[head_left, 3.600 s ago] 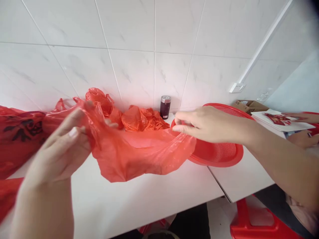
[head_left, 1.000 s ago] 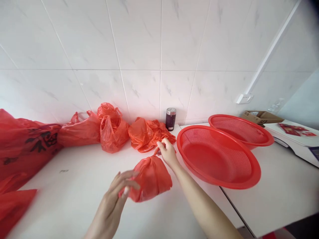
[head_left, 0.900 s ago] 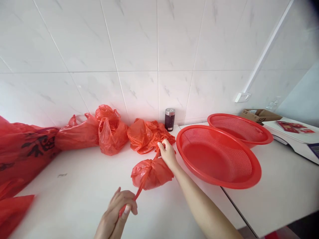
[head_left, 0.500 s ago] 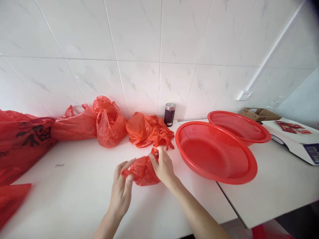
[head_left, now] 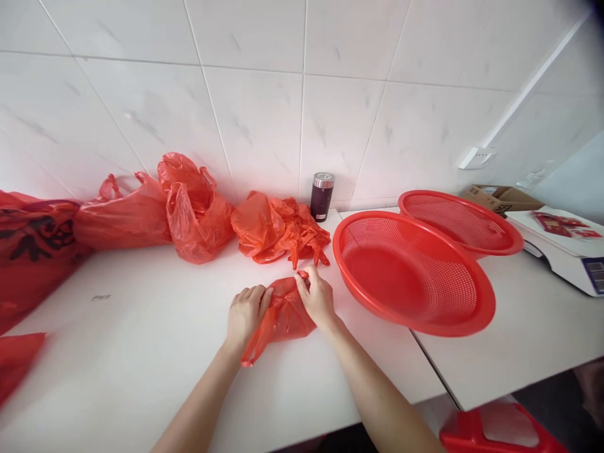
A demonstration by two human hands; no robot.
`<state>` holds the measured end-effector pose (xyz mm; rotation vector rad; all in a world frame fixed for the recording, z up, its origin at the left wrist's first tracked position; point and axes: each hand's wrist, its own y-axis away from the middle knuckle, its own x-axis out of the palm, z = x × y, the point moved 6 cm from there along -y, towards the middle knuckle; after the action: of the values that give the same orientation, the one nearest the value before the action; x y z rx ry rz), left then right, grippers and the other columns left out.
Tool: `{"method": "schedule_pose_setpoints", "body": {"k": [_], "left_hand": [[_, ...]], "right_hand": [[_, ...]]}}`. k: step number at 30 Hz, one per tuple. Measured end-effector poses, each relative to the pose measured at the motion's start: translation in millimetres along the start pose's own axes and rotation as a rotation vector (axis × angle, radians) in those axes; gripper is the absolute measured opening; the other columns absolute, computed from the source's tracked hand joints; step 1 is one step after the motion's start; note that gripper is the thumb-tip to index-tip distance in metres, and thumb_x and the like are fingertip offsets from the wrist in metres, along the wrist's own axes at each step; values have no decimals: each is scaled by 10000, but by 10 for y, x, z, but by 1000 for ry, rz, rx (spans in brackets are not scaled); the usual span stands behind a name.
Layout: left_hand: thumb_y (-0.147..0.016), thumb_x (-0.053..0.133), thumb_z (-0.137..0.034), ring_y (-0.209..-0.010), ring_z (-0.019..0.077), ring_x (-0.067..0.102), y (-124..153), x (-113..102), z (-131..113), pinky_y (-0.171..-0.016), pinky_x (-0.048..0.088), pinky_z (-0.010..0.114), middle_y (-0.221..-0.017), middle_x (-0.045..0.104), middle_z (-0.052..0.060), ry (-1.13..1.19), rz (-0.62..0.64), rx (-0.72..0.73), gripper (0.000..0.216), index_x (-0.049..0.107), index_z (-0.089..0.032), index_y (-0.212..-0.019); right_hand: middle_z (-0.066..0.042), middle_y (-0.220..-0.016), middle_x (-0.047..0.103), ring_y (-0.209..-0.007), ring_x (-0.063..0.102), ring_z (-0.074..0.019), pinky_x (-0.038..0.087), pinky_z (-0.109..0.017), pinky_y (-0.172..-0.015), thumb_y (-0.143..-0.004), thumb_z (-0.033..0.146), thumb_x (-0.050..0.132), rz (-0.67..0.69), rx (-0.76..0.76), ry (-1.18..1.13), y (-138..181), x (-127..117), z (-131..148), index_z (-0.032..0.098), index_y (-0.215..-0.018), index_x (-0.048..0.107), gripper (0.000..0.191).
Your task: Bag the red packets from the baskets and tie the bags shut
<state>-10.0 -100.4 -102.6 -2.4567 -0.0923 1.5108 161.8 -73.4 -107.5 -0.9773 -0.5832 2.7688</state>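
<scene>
held bag point(head_left: 290, 318) translucent red. bag pile point(head_left: 259, 226) orange-red. largest bag point(head_left: 42, 248) deep red, black brush-like characters point(head_left: 40, 236). front basin point(head_left: 396, 280), rear basin point(head_left: 462, 220) both red, fine hole pattern round sides. tumbler point(head_left: 321, 201) dark purple, silver lid point(head_left: 324, 178). counter point(head_left: 141, 340) white. wall tiles point(head_left: 250, 113) white, grey veining. scale point(head_left: 564, 264) white, dark blue panel point(head_left: 595, 272).
</scene>
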Motion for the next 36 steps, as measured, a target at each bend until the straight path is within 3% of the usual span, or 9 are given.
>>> {"method": "schedule_pose_setpoints", "body": {"k": [6, 13, 21, 30, 33, 36], "left_hand": [[-961, 326, -387, -581, 147, 522, -145, 8, 70, -585, 328, 260, -645, 599, 0, 16, 37, -118, 359, 453, -219, -669], [-928, 376, -314, -597, 152, 559, -247, 77, 127, -562, 318, 251, -719, 641, 3, 26, 109, -178, 247, 521, -223, -751], [-935, 387, -307, -709, 214, 637, -283, 195, 213, -604, 367, 276, -789, 682, 80, -39, 152, -183, 303, 647, -183, -842], [-937, 395, -330, -721, 222, 628, -273, 199, 235, -657, 395, 298, -741, 659, 85, -75, 86, -151, 318, 613, -179, -761], [-933, 386, -318, -801, 250, 623, -254, 184, 244, -736, 433, 343, -819, 662, 104, -49, 37, -128, 303, 615, -170, -800], [-937, 351, -307, -968, 284, 598, -191, 120, 241, -841, 454, 406, -1020, 647, 142, 3, -4, -86, 314, 625, -154, -942]], "right_hand": [[0, -703, 669, -635, 648, -185, 375, -243, -550, -941, 383, 409, -24, 42, 49, -85, 31, -180, 231, -879, 500, 188], [-38, -844, 700, -729, 651, -180, 396, -254, -614, -933, 352, 418, -70, 80, 103, -104, 35, -304, 216, -897, 507, 166], [-41, -798, 667, -740, 616, -189, 382, -266, -633, -929, 378, 416, -61, 100, 178, -100, 46, -338, 207, -878, 531, 212], [-39, -768, 675, -670, 598, -192, 332, -272, -596, -932, 363, 401, -4, 74, 244, -74, 64, -305, 211, -864, 535, 215], [-29, -724, 670, -617, 589, -190, 319, -272, -577, -921, 361, 409, 8, 66, 240, -73, 95, -320, 218, -859, 536, 201], [-28, -729, 677, -613, 601, -197, 334, -274, -574, -914, 373, 418, 7, 77, 206, -75, 102, -353, 221, -861, 531, 197]]}}
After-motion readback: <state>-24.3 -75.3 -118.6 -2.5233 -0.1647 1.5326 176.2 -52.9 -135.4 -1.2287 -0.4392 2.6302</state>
